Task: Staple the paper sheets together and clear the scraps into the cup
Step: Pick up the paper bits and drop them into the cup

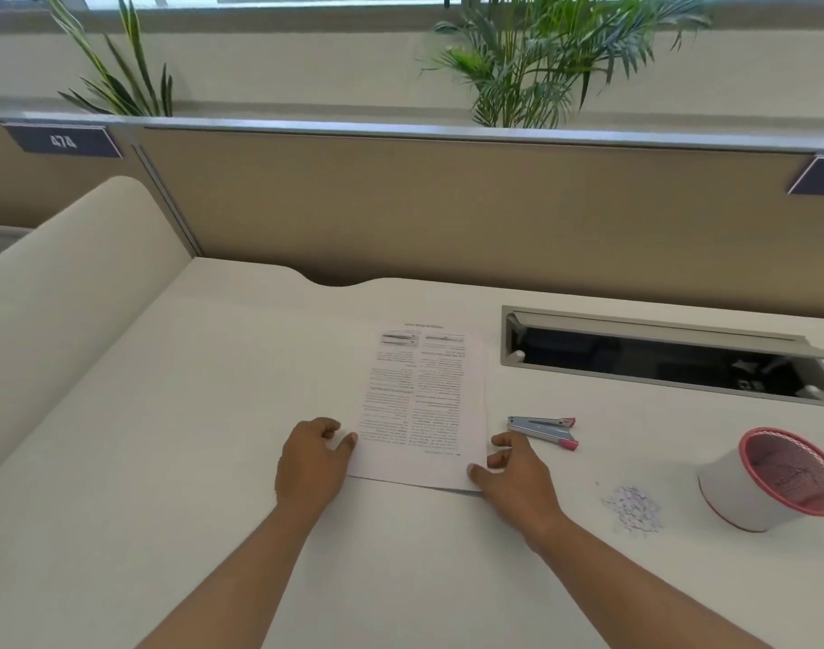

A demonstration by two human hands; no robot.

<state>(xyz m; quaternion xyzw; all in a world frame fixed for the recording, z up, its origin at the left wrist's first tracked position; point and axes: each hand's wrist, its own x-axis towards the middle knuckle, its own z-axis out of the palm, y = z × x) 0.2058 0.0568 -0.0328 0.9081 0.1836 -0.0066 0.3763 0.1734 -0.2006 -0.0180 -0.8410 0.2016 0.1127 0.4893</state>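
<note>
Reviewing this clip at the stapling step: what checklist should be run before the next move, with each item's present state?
1. Paper sheets flat on the desk: ok.
2. Sheet edges squared: cannot tell.
3. Left hand and right hand at the sheets' near corners: ok.
4. Stapler free, lying right of the sheets: ok.
5. Scraps in the cup: not ok, the pile lies on the desk beside it.
6. Cup mouth open: ok.

White desk (166,437), beige partition (447,203) (numbered 474), plants (541,53) under windows.
</note>
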